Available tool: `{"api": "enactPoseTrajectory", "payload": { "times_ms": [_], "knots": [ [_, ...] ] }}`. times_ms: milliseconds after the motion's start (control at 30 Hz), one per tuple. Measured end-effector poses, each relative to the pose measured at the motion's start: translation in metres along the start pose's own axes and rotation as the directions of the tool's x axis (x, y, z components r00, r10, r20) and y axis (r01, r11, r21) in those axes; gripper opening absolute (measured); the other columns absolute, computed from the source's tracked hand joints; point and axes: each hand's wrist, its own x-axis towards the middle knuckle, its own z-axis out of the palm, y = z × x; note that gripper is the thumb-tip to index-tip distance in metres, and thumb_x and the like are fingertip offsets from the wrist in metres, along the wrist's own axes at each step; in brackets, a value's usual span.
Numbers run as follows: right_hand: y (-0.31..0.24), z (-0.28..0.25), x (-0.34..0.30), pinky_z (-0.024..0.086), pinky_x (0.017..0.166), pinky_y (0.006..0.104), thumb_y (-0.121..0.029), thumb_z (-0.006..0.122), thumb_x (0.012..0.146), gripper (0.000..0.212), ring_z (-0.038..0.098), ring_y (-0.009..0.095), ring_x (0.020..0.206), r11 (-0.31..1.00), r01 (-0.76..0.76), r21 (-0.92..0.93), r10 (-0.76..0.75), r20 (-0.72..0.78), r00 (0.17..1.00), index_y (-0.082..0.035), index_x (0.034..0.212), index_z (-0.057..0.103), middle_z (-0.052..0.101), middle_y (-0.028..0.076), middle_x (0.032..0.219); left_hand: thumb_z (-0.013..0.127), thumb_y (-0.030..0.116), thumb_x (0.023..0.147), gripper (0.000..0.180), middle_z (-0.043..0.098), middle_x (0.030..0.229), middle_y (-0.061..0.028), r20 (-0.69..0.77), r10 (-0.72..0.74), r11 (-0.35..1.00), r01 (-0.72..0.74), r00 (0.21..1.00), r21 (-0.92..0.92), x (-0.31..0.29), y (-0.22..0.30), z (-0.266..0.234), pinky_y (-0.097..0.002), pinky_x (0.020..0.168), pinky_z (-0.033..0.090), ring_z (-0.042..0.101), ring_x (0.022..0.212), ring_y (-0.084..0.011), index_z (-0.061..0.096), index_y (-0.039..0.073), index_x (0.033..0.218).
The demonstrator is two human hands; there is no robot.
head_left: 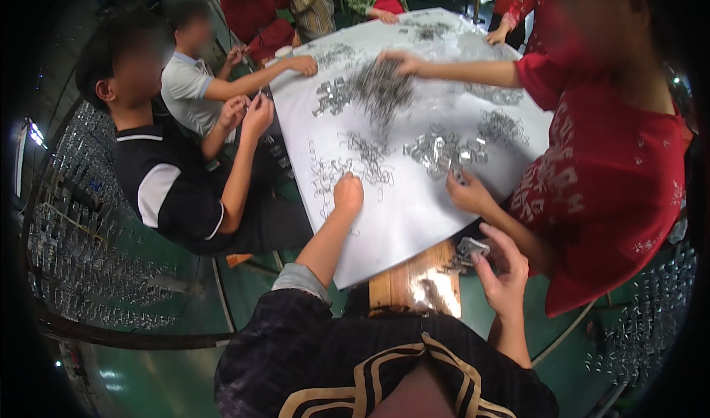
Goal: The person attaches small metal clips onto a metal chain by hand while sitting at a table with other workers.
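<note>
My left hand (348, 193) reaches over the white-covered table with its fingers closed. They touch a loose spread of thin bent wire hooks (370, 159); whatever may be between the fingertips is hidden. Off the table's near right edge, my right hand (506, 274) grips a small shiny bent metal piece (473, 248) between thumb and fingers. More small dark and shiny parts show beside that piece, too indistinct to tell apart. Similar shiny metal pieces (442, 150) lie in a heap right of the hooks.
A person in red (592, 181) on the right reaches one blurred hand over a dark wire pile (381, 89). Two people on the left (185, 174) handle small parts. Others stand at the far side. A wooden bench (414, 281) juts out below the white table (399, 229).
</note>
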Motion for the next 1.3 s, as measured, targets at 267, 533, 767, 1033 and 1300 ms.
{"api": "enactPoseTrajectory", "payload": {
  "times_ms": [267, 533, 767, 1033, 1300],
  "knots": [
    [-0.002, -0.007, -0.008, 0.051, 0.068, 0.0255, 0.008, 0.065, 0.074, 0.042, 0.063, 0.015, 0.077, 0.998, 0.048, -0.030, -0.047, 0.023, 0.999, -0.001, 0.114, 0.061, 0.066, 0.012, 0.101, 0.055, 0.005, 0.076, 0.015, 0.067, 0.083, -0.0133, 0.145, 0.097, 0.975, -0.123, 0.985, 0.183, 0.011, 0.038, -0.004, -0.0373, 0.068, 0.055, 0.068, 0.076, -0.0267, 0.070, 0.005, 0.075],
    [-0.004, -0.010, 0.002, 0.051, 0.070, 0.0295, -0.001, 0.062, 0.079, 0.042, 0.061, 0.020, 0.077, 0.994, 0.113, -0.010, -0.112, 0.103, 0.988, -0.007, 0.121, 0.059, 0.065, 0.013, 0.107, 0.061, 0.012, 0.072, 0.014, 0.068, 0.084, -0.0174, 0.239, 0.026, 0.987, -0.062, 0.971, 0.146, -0.003, 0.032, -0.031, -0.0410, 0.074, 0.053, 0.067, 0.079, -0.0325, 0.068, 0.004, 0.081],
    [0.005, -0.013, -0.002, 0.051, 0.069, 0.0288, 0.001, 0.061, 0.078, 0.045, 0.060, 0.018, 0.072, 0.997, 0.072, -0.042, -0.071, 0.036, 0.997, -0.007, 0.123, 0.058, 0.065, 0.012, 0.101, 0.060, 0.007, 0.076, 0.008, 0.064, 0.068, -0.0133, 0.257, 0.060, 0.728, 0.134, 0.965, -0.673, -0.039, 0.076, -0.073, -0.0340, 0.064, 0.052, 0.064, 0.064, -0.0211, 0.060, -0.001, 0.079],
    [0.010, -0.010, 0.005, 0.050, 0.067, 0.0250, 0.005, 0.063, 0.076, 0.045, 0.060, 0.012, 0.074, 0.998, 0.026, -0.058, -0.027, -0.021, 0.999, -0.004, 0.120, 0.058, 0.065, 0.010, 0.100, 0.059, -0.002, 0.083, 0.004, 0.057, 0.082, -0.0063, 0.002, 0.416, 0.214, -0.095, 0.910, -0.972, -0.087, 0.154, -0.178, -0.0251, 0.070, 0.044, 0.054, 0.076, -0.0128, 0.055, -0.001, 0.085],
    [0.011, -0.002, 0.004, 0.050, 0.066, 0.0259, 0.008, 0.063, 0.074, 0.048, 0.059, 0.014, 0.070, 1.000, -0.018, 0.004, 0.018, -0.119, 0.993, -0.003, 0.120, 0.058, 0.065, 0.012, 0.101, 0.059, 0.000, 0.082, 0.006, 0.050, 0.088, -0.0093, -0.092, 0.548, 0.232, -0.257, 0.831, -0.938, -0.092, 0.181, -0.205, -0.0293, 0.080, 0.040, 0.050, 0.086, -0.0190, 0.053, -0.001, 0.085]
  ]
}}
